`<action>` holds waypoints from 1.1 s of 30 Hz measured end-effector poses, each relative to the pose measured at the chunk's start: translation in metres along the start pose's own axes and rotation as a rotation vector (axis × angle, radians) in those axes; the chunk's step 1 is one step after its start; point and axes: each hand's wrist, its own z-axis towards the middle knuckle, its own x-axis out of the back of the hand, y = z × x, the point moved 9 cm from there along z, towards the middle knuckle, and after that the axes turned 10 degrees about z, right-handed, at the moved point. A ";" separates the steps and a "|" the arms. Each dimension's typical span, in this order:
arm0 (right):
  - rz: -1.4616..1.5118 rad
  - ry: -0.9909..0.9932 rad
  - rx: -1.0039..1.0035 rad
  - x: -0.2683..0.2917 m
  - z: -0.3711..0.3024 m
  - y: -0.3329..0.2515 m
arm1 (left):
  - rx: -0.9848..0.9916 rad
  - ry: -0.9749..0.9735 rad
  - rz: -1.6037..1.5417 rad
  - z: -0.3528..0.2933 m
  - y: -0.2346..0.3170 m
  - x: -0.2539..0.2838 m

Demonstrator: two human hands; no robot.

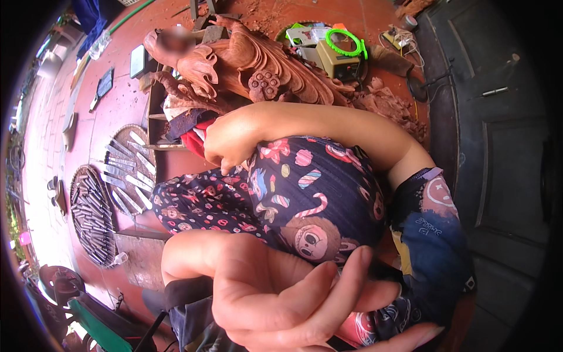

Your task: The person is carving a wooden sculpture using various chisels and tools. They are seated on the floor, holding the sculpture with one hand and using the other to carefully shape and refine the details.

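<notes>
**Carved wooden figure [281, 64] lies above the right hand [229, 138]; left hand [275, 293] open near the camera**

The reddish floor [381, 12] spreads behind everything, with wood chips scattered along the top of the frame. A dark panelled door [510, 176] fills the right side.

The carved figure takes up the upper centre, slanting from upper left towards the right, with draped folds and a rosette cut into its surface. Dark printed clothing [311, 188] covers the person's bent legs in the middle of the frame.

The right forearm crosses from the right, just below the carving as seen here. The right hand bends downward at centre left, beside a red cloth [195, 144]; its fingers are partly hidden, so I cannot tell whether its grip is closed on anything. The carving lies just above this hand in the frame.

The left hand looms largest at bottom centre. Its grip is open, the fingers loosely bent and pointing right, well apart from the carving.

At the left, an oval tray [74, 202] holds many slim dark tools, and a round tray [125, 134] beside it holds pale flat blades. A beige box [337, 61] stands at upper right of centre, with a bright green ring [346, 31] at its top.
</notes>
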 end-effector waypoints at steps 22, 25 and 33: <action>0.018 0.001 -0.026 0.000 0.002 0.002 | 0.149 0.182 -0.093 -0.004 -0.004 -0.003; -0.008 -0.012 -0.019 0.000 -0.001 0.002 | 0.174 0.146 -0.155 -0.001 -0.006 -0.001; 0.002 -0.011 -0.002 -0.003 0.004 0.008 | 0.212 0.170 -0.195 -0.004 -0.010 -0.004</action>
